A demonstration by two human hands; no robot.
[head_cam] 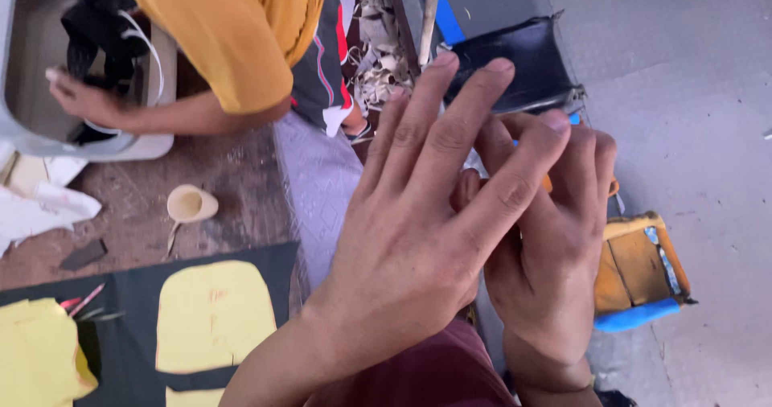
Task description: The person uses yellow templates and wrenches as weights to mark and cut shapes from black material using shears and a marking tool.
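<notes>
My left hand [418, 238] reaches in from the lower left, back up and fingers spread, and lies over my right hand [555, 262]. My right hand has its fingers curled. A small orange object [548, 183] peeks out between the two hands; most of it is hidden, and I cannot tell what it is. My maroon sleeve [426, 375] shows at the bottom.
Another person in a yellow shirt [241, 29] handles a black item [100, 29] in a pale tub [161, 141] at top left. On the brown table lie a cream cup [190, 204] and a black sheet [129, 294] with yellow cut-outs [213, 314]. A black leather piece [523, 65] and an orange box [639, 266] sit on the grey floor.
</notes>
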